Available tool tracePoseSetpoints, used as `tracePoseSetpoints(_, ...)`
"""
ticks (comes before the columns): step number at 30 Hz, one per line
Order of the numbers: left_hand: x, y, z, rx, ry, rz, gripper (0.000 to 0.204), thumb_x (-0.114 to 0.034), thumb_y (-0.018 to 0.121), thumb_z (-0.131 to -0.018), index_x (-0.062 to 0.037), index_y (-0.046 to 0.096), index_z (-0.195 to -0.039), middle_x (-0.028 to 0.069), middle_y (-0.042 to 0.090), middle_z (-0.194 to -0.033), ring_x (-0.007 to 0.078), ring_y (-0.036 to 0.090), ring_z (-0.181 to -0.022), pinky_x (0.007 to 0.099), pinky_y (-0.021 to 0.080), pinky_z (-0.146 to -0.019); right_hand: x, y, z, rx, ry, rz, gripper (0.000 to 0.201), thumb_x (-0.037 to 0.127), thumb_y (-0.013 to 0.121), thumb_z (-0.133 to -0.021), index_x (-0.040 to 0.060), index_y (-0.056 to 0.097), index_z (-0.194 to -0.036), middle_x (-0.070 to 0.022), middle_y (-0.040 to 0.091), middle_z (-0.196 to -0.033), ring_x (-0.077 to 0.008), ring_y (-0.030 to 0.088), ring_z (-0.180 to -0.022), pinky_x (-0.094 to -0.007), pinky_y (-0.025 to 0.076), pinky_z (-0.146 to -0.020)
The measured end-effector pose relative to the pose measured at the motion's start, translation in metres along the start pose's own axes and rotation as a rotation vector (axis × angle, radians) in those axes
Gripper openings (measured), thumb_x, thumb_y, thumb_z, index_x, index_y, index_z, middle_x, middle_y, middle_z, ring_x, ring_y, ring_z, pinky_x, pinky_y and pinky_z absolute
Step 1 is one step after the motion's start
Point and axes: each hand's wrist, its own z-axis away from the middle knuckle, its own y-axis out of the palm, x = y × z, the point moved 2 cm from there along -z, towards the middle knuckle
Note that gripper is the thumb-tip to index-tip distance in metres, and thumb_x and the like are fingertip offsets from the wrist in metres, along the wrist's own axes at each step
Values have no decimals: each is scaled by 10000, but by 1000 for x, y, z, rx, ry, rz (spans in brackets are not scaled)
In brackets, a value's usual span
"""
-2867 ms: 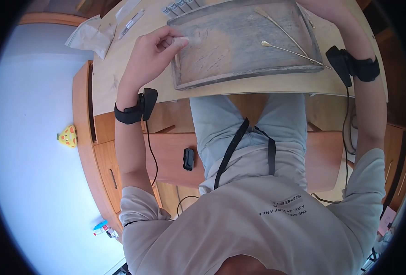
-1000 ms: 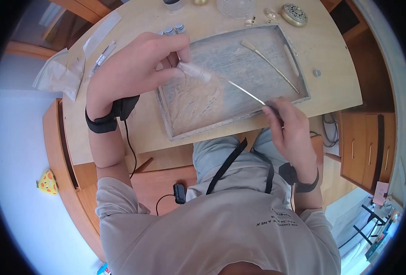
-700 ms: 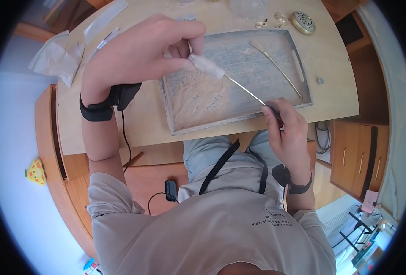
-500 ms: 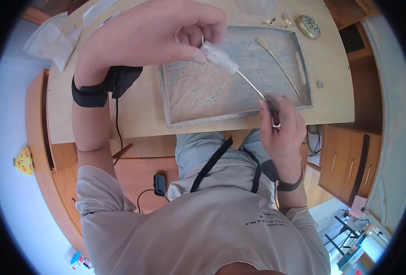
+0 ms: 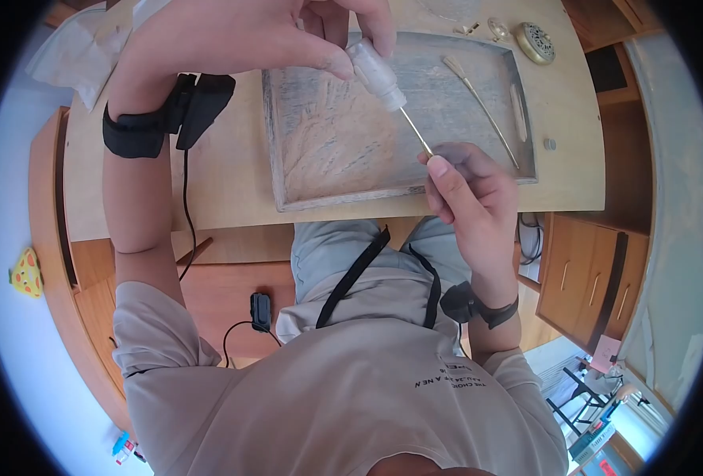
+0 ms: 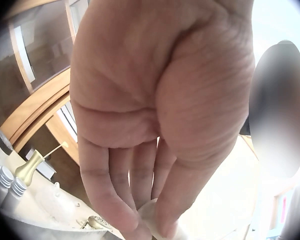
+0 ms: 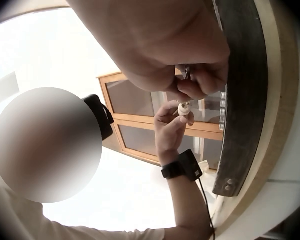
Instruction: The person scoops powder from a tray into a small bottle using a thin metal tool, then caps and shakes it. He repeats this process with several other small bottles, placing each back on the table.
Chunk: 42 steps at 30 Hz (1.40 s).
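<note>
In the head view my left hand (image 5: pixel 240 36) pinches a small clear vial (image 5: pixel 377 73) between thumb and fingers, over a grey wooden tray (image 5: pixel 343 199). The vial leans with its mouth down toward my right hand (image 5: pixel 478 194). My right thumb and fingers pinch a thin brass spoon (image 5: pixel 415 131), its shaft running into the vial's mouth; the bowl end is hidden there. From the right wrist view, the vial's open mouth (image 7: pixel 184 108) faces my right hand. Pale brown powder (image 5: pixel 332 143) coats the left part of the tray. A brass-handled brush (image 5: pixel 478 99) lies in its right part.
A small grey cap (image 5: pixel 550 144) sits right of the tray, and a pierced brass lid (image 5: pixel 535 43) lies behind it. A plastic bag (image 5: pixel 74 59) is at the left. Several silver-capped vials (image 6: pixel 2 182) and a brass vase (image 6: pixel 27 170) stand on the table.
The spoon has left the tray for my right hand, its end now in the vial. Over the last second the vial has moved right and tilted steeper, and the hands have come closer together.
</note>
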Motion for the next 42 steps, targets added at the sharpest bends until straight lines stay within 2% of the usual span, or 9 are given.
tracePoseSetpoints(6, 5, -3, 0, -6, -10, -55, 288, -27, 757, -824, -7, 724, -1109, 86, 728, -936, 171, 623, -748, 294, 518, -685, -8, -12, 6, 37, 172, -188, 160, 134, 615, -1022, -25, 637, -1036, -14, 596, -689, -51, 460, -495, -214, 315, -447)
tracePoseSetpoints(13, -14, 8, -4, 114, -157, -270, 210, -108, 728, -868, 17, 684, -1032, 136, 679, -844, 281, 636, -769, 357, 514, -719, -2, -16, 21, -79, 160, 130, 145, 111, 630, -1009, -32, 631, -1035, 6, 568, -608, -31, 439, -486, -217, 319, -449)
tracePoseSetpoints(18, -12, 20, -7, 192, -291, -348, 168, -127, 680, -888, 19, 652, -965, 161, 662, -878, 339, 643, -843, 403, 519, -767, -2, -13, 24, -137, 173, 205, 159, 114, 624, -1012, -36, 625, -1066, 37, 524, -564, -17, 405, -492, -220, 319, -470)
tracePoseSetpoints(21, -6, 24, -9, 218, -179, -421, 140, -88, 658, -879, 16, 641, -971, 153, 657, -905, 333, 636, -881, 411, 518, -797, -9, -15, 24, -111, 152, 149, 176, 94, 607, -1015, -36, 600, -1133, 30, 523, -574, -23, 410, -499, -225, 313, -470)
tracePoseSetpoints(25, 1, 28, -9, 191, -102, -329, 129, -48, 642, -866, 17, 637, -978, 134, 652, -910, 328, 624, -884, 405, 520, -810, -11, -11, 23, -112, 134, -16, 218, 98, 572, -1029, -32, 564, -1204, 20, 512, -581, -36, 408, -502, -226, 306, -475)
tracePoseSetpoints(33, -23, 30, -11, 136, -121, -334, 115, -79, 677, -882, 13, 648, -944, 108, 652, -895, 272, 631, -777, 357, 535, -695, -13, 3, 21, -35, 156, -189, 264, 140, 552, -1051, -32, 552, -1251, -13, 559, -598, -54, 440, -497, -220, 322, -477)
tracePoseSetpoints(36, -24, 30, -12, 122, -129, -282, 113, -80, 686, -886, 6, 647, -947, 102, 652, -890, 260, 632, -763, 355, 532, -690, -12, 10, 22, 26, 196, -75, 297, 179, 551, -1059, -34, 547, -1266, -26, 580, -612, -55, 452, -496, -219, 334, -476)
tracePoseSetpoints(39, -24, 28, -12, 99, -68, -295, 121, -81, 698, -882, 2, 643, -951, 96, 646, -878, 253, 630, -751, 354, 531, -690, -13, 11, 21, -51, 171, -156, 303, 201, 552, -1062, -38, 566, -1247, -34, 597, -620, -53, 459, -491, -214, 347, -477)
tracePoseSetpoints(42, -24, 28, -12, 84, -105, -305, 135, -82, 706, -875, 3, 634, -952, 94, 638, -865, 256, 627, -749, 357, 530, -693, -13, 16, 22, 68, 225, -88, 294, 213, 541, -1068, -43, 594, -1204, -42, 607, -629, -50, 464, -492, -210, 355, -478)
